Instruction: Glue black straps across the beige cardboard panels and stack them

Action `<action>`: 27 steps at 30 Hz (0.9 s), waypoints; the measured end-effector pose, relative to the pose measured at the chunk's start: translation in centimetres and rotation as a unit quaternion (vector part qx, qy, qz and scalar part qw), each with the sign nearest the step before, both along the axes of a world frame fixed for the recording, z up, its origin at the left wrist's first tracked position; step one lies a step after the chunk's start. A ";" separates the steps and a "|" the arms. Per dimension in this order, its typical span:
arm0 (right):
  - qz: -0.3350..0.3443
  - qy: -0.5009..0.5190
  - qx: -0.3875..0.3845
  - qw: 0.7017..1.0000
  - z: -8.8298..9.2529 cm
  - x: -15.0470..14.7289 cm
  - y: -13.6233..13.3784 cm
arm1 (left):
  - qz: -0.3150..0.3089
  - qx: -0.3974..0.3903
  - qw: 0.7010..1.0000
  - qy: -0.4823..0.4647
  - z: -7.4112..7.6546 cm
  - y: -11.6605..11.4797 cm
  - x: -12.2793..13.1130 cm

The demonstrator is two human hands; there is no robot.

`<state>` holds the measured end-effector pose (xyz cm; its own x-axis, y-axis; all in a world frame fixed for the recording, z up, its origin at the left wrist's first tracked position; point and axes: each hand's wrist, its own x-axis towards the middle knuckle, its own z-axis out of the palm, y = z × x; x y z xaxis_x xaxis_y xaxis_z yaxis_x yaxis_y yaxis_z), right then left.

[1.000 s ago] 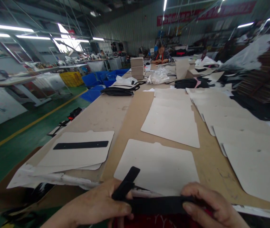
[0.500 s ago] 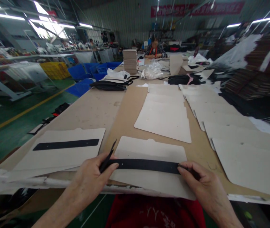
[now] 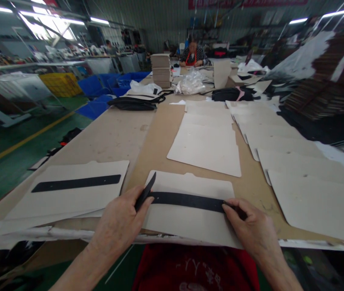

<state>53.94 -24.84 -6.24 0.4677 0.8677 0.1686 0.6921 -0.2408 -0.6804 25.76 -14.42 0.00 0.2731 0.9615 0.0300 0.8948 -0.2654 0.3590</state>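
A long black strip (image 3: 187,201) lies across a cream card panel (image 3: 190,218) at the table's near edge. My left hand (image 3: 120,222) pinches the strip's left end, where a loose black flap sticks up. My right hand (image 3: 255,230) pinches the strip's right end against the panel. To the left lies a finished-looking panel (image 3: 69,198) with a black strip (image 3: 76,183) stuck across it, on top of a small pile.
More blank cream panels (image 3: 208,145) overlap in rows across the brown table (image 3: 123,137) ahead and to the right. Black bags (image 3: 131,103), a card stack (image 3: 160,70) and plastic wrap sit farther back, where another person sits. Blue bins (image 3: 99,87) stand on the green floor at left.
My hands carried the black strip from in front of my body down onto the near cream panel and stretched it flat. The view has tilted down and forward.
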 end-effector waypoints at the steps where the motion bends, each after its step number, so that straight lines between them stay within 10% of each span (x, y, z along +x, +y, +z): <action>1: 0.002 -0.005 0.000 1.000 0.0 -0.1 0.0 | 0.000 0.000 1.000 0.002 -0.1 0.1 0.1; 20: 0.034 -0.137 -0.003 0.990 -0.1 -0.7 0.2 | 0.012 -0.027 0.999 0.023 -0.9 1.2 0.9; 27: 0.065 -0.209 0.057 0.974 -1.2 0.1 -0.1 | -0.026 -0.044 0.994 -0.094 1.4 -2.2 -0.6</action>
<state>54.04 -24.97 -7.42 0.2245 0.8794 0.4197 0.9344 -0.0721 -0.3489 25.11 -16.59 1.36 0.3203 0.9473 0.0021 0.7957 -0.2703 0.5420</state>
